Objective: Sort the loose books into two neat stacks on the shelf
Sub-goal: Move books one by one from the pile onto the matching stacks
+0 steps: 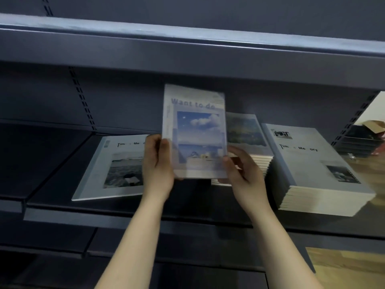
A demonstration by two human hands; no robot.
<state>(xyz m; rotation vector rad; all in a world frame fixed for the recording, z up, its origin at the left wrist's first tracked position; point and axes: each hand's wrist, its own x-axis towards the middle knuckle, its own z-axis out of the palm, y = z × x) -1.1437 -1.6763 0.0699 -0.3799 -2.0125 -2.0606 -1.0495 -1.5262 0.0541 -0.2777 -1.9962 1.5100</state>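
So right now the small book (194, 132) with "Want to do" on the cover is up in the air, centre of the frame, held upright with the cover facing the camera. Left hand (158, 165) has a closed grip round its lower left edge, thumb on the front. Right hand (241, 174) is pinching the lower right corner, though it's a bit blurry so I can't say how much of the book it really has

Stuff I'd worry about from here:

- That corner pinch looks thin. If the left hand lets go first, the book could swing or drop onto the shelf (125, 213)
- The small stack (248, 130) is right behind the right hand, centre right. Its page edges already look a little uneven, so knuckles bumping it on the way in could shove the top books out of line
- It's probably meant for that small stack going by size. Landing it on the big stack (312, 163) at the right of the frame would wreck the sort
- The loose big book (112, 167) at centre left lies crooked near the shelf's front edge, just beside the left hand. A careless wrist could push it off
- The upper shelf (187, 44) hangs fairly low, so lifting higher risks clipping the book's top edge
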